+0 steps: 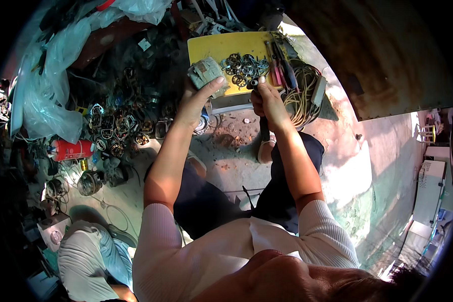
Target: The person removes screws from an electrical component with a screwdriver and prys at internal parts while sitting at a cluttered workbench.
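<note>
My left hand (196,100) grips a grey-green, roughly square block (202,70) with a worn surface, over the left edge of a yellow board (211,46). My right hand (268,105) is closed round a dark tool (264,128) whose handle hangs down below the fingers; its head is hard to make out. Between and beyond my hands, a pile of small metal rings and parts (242,65) lies on the board. Pliers and long-handled tools (282,65) lie at the board's right, beside a tangle of cables (299,108) and a pale bar-shaped piece (317,91).
Scrap machine parts (117,126), a red cylinder (73,150) and crumpled clear plastic (63,100) fill the left. A rusty metal panel (372,55) stands at upper right, pale cabinets (428,191) at far right. Another person (90,256) is at lower left. Concrete floor (357,166) lies below.
</note>
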A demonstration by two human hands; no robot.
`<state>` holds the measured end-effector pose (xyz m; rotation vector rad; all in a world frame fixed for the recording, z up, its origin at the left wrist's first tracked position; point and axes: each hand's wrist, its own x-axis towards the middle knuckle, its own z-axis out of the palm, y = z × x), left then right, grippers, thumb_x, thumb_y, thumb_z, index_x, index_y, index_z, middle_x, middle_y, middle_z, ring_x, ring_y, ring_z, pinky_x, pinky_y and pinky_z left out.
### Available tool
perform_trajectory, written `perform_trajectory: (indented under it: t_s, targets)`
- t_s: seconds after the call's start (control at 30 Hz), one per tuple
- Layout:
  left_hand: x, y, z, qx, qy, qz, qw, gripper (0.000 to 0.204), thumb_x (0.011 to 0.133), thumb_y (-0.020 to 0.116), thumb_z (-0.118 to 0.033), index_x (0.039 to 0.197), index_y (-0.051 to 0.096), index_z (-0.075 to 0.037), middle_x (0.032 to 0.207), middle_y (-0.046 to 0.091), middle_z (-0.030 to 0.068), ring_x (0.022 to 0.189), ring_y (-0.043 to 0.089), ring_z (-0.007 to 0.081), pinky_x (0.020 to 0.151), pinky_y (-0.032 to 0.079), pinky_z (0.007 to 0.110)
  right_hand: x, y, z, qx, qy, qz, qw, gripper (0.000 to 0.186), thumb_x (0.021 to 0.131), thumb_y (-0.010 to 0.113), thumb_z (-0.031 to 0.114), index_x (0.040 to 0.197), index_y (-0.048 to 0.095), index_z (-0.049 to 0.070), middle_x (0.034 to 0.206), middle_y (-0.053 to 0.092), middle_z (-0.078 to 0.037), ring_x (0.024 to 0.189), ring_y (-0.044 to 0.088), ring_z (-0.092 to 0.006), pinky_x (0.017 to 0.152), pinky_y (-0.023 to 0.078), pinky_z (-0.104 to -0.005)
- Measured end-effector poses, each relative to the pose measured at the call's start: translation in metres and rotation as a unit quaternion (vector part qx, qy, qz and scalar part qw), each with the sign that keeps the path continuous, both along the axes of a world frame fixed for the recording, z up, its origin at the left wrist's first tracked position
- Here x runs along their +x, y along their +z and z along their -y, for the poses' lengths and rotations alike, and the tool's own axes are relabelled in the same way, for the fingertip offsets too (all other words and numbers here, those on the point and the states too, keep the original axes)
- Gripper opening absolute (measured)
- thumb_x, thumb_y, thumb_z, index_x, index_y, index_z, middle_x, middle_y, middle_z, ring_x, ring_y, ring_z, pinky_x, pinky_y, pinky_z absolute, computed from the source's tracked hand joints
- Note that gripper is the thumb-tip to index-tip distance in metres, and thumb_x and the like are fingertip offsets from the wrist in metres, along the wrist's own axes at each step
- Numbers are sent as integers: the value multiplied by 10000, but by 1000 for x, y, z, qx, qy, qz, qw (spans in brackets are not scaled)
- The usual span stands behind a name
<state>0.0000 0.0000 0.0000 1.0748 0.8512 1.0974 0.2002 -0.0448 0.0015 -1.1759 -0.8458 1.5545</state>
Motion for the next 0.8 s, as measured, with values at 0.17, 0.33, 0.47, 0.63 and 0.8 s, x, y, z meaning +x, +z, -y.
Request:
perform_trajectory:
  t_s: [0.17,0.33,0.47,0.63,0.8]
  targets:
    - [1,7,-6,227,95,-206,947,899,694,829,-252,1382,277,-78,1238,524,164,1191,486,224,966,418,371,0,18,7,-60,1,-80,995,385,1012,360,427,980,530,83,656,327,51,512,244,-48,450,193,-209]
    - [2,-11,-27,253,100,-357,894,985,616,873,-342,1391,290,-169,1266,523,172,1199,488,311,1053,301,466,11,4,8,-52,-43,-138,988,229,999,468,212,1048,530,-3,798,568,-25,645,474,-86,591,442,-205]
    - [-8,-36,-33,259,88,-304,913,933,652,864,-222,1383,292,-125,1257,511,150,1149,515,256,966,417,375,4,0,9,25,7,11,1000,255,1002,454,192,1107,514,-32,970,658,-115,784,622,-130,696,526,-250]
    - [-41,-45,-38,278,93,-401,868,972,630,866,-312,1385,277,-149,1326,454,150,1223,453,288,1020,355,417,-20,0,-15,58,43,181,981,266,1003,443,199,1108,503,-38,844,657,-99,716,647,-149,647,548,-282]
    - [-86,-16,-32,279,90,-464,836,1046,603,854,-368,1429,242,-177,1387,408,152,1288,389,331,1075,235,463,-64,8,-37,58,95,273,956,276,996,438,213,1056,516,-45,783,644,-86,656,638,-136,590,543,-275]
